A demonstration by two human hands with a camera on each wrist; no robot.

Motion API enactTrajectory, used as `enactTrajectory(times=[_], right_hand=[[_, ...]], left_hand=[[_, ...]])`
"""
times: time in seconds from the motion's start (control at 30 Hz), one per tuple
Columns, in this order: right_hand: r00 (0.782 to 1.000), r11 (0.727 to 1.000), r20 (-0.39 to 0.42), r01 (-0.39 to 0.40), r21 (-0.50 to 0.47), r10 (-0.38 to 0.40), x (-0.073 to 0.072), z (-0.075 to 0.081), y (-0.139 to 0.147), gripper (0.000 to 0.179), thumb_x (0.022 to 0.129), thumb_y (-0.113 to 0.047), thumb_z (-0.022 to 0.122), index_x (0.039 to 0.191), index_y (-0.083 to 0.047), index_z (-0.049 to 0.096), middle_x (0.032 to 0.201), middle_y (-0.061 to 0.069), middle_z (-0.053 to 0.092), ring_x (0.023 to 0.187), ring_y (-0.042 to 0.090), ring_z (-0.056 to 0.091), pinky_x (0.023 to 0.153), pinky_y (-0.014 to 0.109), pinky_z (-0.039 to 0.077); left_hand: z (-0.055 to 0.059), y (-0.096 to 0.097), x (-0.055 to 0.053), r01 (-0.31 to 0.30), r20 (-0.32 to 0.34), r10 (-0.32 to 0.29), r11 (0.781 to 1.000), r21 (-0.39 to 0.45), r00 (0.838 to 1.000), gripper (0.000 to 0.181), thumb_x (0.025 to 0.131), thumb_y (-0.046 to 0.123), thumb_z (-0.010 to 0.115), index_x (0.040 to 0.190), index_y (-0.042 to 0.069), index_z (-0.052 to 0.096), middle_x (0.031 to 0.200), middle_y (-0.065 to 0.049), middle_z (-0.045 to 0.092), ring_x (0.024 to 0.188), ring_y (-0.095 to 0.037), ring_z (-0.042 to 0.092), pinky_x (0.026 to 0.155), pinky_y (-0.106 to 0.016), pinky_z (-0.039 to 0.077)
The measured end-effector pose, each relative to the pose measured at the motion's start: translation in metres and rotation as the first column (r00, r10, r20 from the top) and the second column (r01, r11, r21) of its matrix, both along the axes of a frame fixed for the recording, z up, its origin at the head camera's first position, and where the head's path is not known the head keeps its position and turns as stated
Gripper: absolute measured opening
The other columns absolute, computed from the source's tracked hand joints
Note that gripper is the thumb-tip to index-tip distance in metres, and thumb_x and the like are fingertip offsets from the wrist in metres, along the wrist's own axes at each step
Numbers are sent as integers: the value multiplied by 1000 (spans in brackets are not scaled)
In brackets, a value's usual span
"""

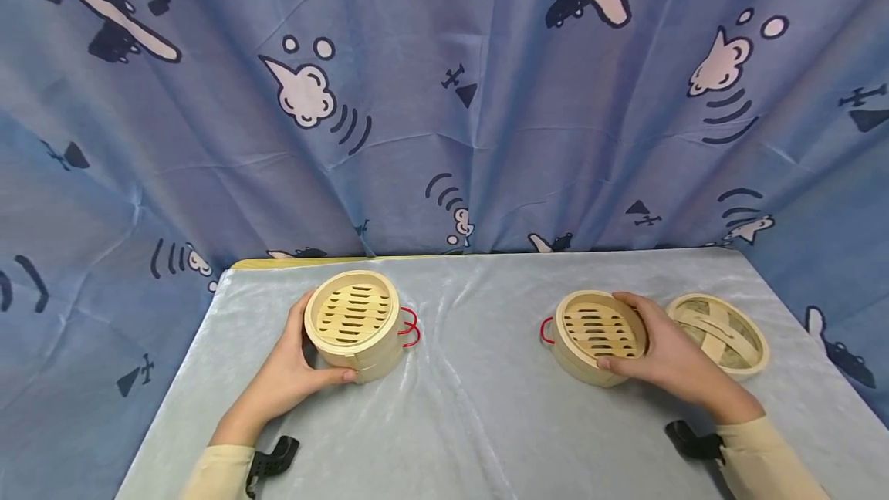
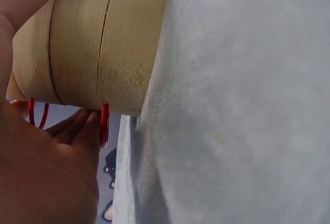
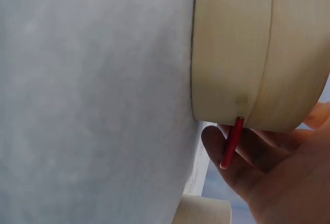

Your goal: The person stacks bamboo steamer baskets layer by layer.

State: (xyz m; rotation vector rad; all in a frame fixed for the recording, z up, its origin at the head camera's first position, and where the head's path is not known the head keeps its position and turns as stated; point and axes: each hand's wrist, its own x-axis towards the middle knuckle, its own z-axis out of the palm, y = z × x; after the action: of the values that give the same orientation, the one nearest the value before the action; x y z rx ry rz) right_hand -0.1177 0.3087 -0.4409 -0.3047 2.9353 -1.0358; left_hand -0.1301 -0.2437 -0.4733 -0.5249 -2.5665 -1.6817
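Observation:
Toward the left of the table is a stack of bamboo steamer baskets (image 1: 378,357), a slatted floor showing in its top tier. Two red handles stick out on its right side. My left hand (image 1: 285,365) grips the stack from the left, thumb along the front. A single bamboo steamer basket (image 1: 579,357) stands to the right, also slatted inside, with a red handle (image 1: 547,330) on its left. My right hand (image 1: 670,353) holds it by its right side, fingers over the far rim and thumb at the near rim. Fingers lie close to another red handle (image 3: 232,142) in the right wrist view.
A round bamboo lid (image 1: 746,338) with crossed strips lies behind my right hand, at the right. A pale grey cloth covers the table (image 1: 458,423). Behind its back edge hangs a blue curtain (image 1: 417,99) printed with planes and clouds.

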Motion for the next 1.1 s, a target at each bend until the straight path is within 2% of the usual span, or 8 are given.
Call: enactTrajectory(times=[0.3,0.5,0.73,0.87,1.1], right_hand=[[999,999,-35,-30,-20,29,-5,-6,-9,108,69,-47,89,152,-8,32,144,19,43,128,37,42,98,59,35],[998,999,-53,-39,-33,37,-9,0,-23,108,69,-47,90,152,-10,31,144,15,44,126,34,45,97,56,37],[997,999,-72,-39,-23,37,-17,2,-35,107,68,-50,90,151,-13,34,143,10,47,125,29,47,97,53,38],[996,998,-78,-49,-45,45,-21,4,-40,107,66,-48,91,150,-14,35,142,8,47,125,26,47,99,49,37],[991,994,-100,-92,-57,86,-35,11,-56,109,65,-49,91,150,-9,36,142,9,47,128,26,45,101,50,35]], left_hand=[[0,-1,1,-19,20,20,999,-27,1000,132,58,33,99,157,36,12,150,13,37,135,-11,39,108,-16,22],[-1,-1,2,-12,2,12,1000,-23,1000,132,58,31,98,158,34,12,149,7,39,131,-16,43,106,-16,24],[-1,0,2,-22,14,23,999,-27,1000,130,59,33,98,157,35,13,148,10,40,126,-15,46,105,-18,25],[-1,1,2,-9,3,10,1000,-27,1000,130,60,33,98,158,33,12,148,8,40,122,-16,48,104,-19,28],[0,0,0,-28,17,29,999,-34,999,133,57,37,98,158,34,12,149,11,38,128,-14,45,107,-20,25]])
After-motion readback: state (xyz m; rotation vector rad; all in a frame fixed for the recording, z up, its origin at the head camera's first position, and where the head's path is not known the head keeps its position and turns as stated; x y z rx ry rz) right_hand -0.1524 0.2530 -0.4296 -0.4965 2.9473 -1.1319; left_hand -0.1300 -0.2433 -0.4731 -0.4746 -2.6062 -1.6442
